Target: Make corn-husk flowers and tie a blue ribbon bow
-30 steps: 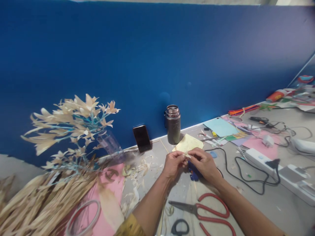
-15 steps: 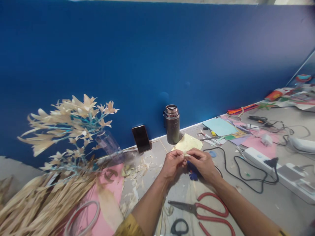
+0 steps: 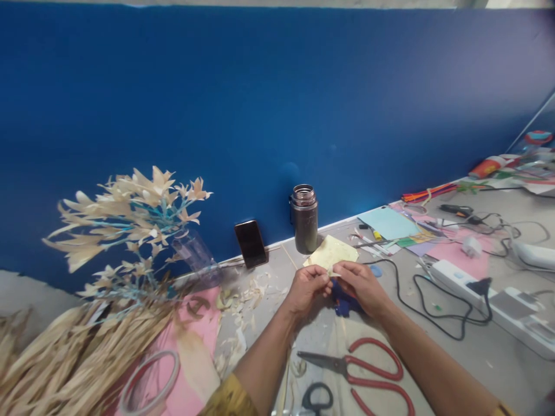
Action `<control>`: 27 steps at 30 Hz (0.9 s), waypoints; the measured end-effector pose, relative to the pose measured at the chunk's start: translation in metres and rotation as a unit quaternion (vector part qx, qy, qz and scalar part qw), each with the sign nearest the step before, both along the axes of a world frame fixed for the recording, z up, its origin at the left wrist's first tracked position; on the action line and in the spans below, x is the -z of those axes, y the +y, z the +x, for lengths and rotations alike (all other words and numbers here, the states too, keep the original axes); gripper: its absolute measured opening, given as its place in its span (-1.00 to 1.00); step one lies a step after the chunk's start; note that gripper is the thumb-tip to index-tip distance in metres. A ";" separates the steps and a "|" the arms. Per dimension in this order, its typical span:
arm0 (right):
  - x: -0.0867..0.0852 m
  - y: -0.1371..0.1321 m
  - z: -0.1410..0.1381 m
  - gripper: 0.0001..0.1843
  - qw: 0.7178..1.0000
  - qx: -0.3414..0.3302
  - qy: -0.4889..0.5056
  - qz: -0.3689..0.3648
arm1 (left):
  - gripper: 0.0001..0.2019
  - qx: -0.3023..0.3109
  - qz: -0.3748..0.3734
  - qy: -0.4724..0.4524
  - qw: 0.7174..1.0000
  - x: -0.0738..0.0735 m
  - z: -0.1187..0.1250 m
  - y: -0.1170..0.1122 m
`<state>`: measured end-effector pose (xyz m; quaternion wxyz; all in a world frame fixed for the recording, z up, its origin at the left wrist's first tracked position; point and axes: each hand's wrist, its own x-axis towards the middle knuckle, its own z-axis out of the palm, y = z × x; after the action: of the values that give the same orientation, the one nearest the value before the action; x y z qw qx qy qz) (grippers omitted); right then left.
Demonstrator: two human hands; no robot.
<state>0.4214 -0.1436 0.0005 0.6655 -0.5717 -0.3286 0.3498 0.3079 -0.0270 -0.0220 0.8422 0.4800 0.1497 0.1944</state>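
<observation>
Both hands meet over the middle of the table, fingertips pinched close together. My left hand (image 3: 307, 287) and my right hand (image 3: 359, 283) are closed on a small pale piece (image 3: 331, 271), mostly hidden by the fingers, whose kind I cannot make out. Just beyond them lies a pale yellow sheet of paper (image 3: 333, 252). A dark blue object (image 3: 343, 303) sits under my right hand, partly covered. Nearer to me, large scissors with red handles (image 3: 373, 370) lie below the hands, beside a smaller pair with black handles (image 3: 317, 397).
An open metal flask (image 3: 306, 222) and a phone (image 3: 251, 244) stand against the blue partition (image 3: 260, 115). At left are pale dried flowers (image 3: 143, 208) in a clear vase, dried husks (image 3: 78, 352) and a tape roll (image 3: 150, 381). A power strip (image 3: 459, 283) with black cables lies right.
The pinched fingers have shifted slightly while staying together around the small pale piece. The whole view has moved a little; the objects on the table stay where they were.
</observation>
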 end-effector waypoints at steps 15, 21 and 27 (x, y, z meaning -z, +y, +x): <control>0.002 0.002 0.004 -0.71 0.998 0.027 0.048 -0.022 | -0.67 0.011 0.027 0.023 0.999 0.000 0.000 0.000; 0.008 0.005 0.002 -0.74 0.996 0.021 0.090 -0.009 | -0.67 0.006 0.014 0.022 1.000 0.001 0.001 -0.002; 0.010 0.007 -0.001 -0.70 0.991 0.000 0.136 0.001 | -0.68 0.002 -0.005 0.022 1.000 0.003 0.002 -0.003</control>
<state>0.4209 -0.1364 -0.0094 0.7042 -0.5186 -0.2356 0.4239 0.3102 -0.0301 -0.0250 0.8418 0.4800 0.1678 0.1813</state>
